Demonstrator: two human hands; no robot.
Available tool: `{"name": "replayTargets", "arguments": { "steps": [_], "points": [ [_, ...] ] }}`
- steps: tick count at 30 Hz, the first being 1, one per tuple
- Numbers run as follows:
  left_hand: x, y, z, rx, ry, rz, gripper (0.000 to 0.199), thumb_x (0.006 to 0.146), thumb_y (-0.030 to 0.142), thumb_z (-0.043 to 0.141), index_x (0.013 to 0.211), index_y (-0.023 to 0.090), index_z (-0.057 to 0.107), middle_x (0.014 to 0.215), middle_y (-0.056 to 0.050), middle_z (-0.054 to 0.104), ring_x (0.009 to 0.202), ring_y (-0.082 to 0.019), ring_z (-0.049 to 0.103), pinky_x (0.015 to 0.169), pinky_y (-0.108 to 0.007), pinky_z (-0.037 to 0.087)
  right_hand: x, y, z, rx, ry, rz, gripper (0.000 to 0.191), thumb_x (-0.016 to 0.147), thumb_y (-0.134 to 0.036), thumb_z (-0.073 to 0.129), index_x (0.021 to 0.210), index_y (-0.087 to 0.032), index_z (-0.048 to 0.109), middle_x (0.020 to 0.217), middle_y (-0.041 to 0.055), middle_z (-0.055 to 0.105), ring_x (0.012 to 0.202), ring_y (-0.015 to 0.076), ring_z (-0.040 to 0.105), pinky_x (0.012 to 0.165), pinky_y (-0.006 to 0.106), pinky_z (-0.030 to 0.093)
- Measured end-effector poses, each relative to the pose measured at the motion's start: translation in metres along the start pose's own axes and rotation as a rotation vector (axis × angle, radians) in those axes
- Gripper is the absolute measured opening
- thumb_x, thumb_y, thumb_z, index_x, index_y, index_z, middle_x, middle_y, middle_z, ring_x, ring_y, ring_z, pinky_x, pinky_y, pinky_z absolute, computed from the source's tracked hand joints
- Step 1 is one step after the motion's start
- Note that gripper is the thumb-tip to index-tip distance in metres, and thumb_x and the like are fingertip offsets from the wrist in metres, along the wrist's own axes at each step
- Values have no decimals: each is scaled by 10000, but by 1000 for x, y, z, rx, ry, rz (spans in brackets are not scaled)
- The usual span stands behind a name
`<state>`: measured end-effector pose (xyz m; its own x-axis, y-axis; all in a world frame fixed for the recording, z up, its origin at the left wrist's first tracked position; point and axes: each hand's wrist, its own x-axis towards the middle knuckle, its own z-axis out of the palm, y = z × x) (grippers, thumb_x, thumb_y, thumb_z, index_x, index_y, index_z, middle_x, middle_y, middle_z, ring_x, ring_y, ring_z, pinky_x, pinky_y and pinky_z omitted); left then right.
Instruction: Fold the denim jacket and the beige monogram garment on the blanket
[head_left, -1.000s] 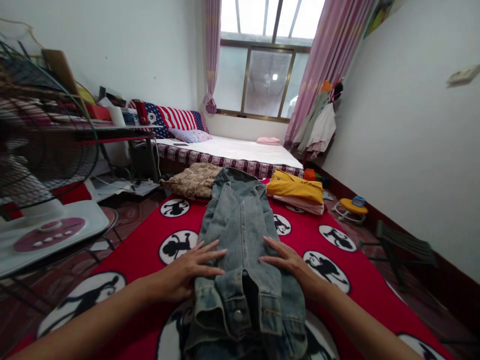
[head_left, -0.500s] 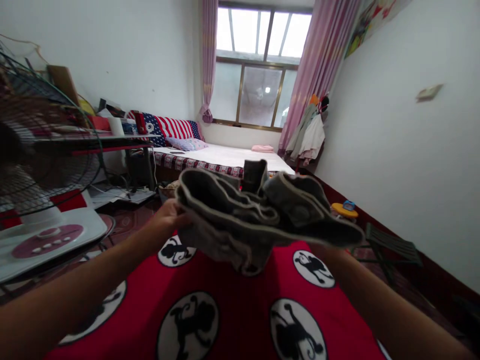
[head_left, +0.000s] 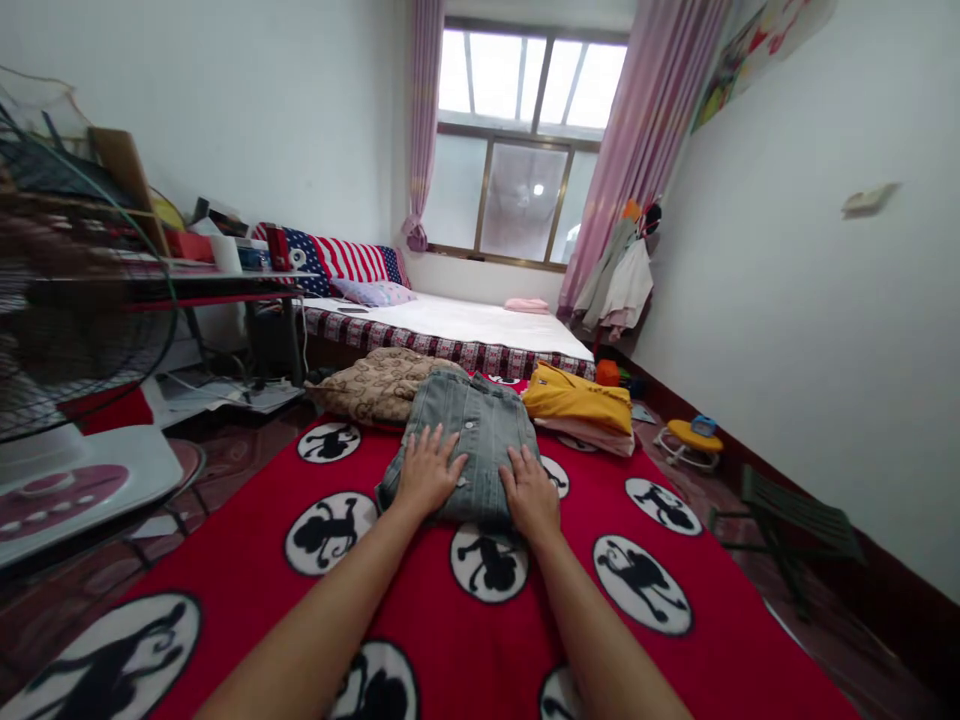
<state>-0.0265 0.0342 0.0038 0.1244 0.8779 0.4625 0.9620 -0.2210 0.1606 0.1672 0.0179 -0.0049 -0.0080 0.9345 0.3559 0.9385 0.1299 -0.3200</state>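
Observation:
A folded grey denim jacket [head_left: 480, 420] lies flat on a red blanket [head_left: 465, 640] printed with black figures in white circles. My left hand [head_left: 431, 470] rests on the jacket's lower left part, fingers spread. On its lower right edge lies my right hand [head_left: 531, 490], also flat with the fingers apart. Buttons run down the middle of the jacket, between the two hands. Just behind it on the left is a brown patterned cushion [head_left: 382, 385]. To its right sits a folded yellow garment [head_left: 579, 400] on top of a pale pink one [head_left: 592, 437].
A fan [head_left: 75, 310] and a cluttered desk [head_left: 225, 285] stand at the left. Beyond the blanket is a bed [head_left: 457, 315] under a window. On the right are a small yellow stool [head_left: 690, 436] and a dark green folding stool [head_left: 802, 515].
The denim jacket has come down from the air onto the blanket. My hands have let go of its edges and now lie flat on top. The cushion and yellow garment show.

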Motion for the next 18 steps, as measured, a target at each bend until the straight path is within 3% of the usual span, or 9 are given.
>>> {"name": "replayTargets", "arguments": {
  "steps": [3,8,12,16,18],
  "points": [
    [-12,-4,13,7,18,-8,543,947,512,363,1409,251,476,1509,-102,402,1416,-305,312,1157,-522,185,-9,2,8,-51,49,23,505,968,-496,345,1417,-289,445,1526,77,363,1251,262,500,970,397,449],
    [-8,-4,4,-26,88,5,506,952,479,372,1351,217,540,1453,-116,477,1379,-297,371,1157,-515,209,-9,5,2,4,94,207,559,944,-532,371,1411,-239,457,1439,140,447,1243,309,505,957,413,450],
    [-18,-1,-2,-48,203,-25,416,954,364,384,1241,178,620,1393,-123,531,1362,-262,395,1172,-470,221,-15,12,3,101,104,231,635,922,-555,389,1432,-177,410,1388,150,507,1232,325,514,963,435,445],
    [-23,-6,-17,29,304,-176,392,915,357,456,1241,210,614,1484,-117,418,1426,-323,268,1163,-567,170,-15,22,4,149,103,288,719,874,-599,441,1405,-115,426,1337,196,545,1205,377,525,955,477,441],
    [-23,-14,-25,20,263,-336,519,898,433,478,1340,165,525,1467,-186,420,1363,-381,361,1093,-600,277,-14,27,3,197,108,295,718,855,-604,463,1377,-110,454,1300,194,573,1177,382,544,953,474,443]
  ]
}}
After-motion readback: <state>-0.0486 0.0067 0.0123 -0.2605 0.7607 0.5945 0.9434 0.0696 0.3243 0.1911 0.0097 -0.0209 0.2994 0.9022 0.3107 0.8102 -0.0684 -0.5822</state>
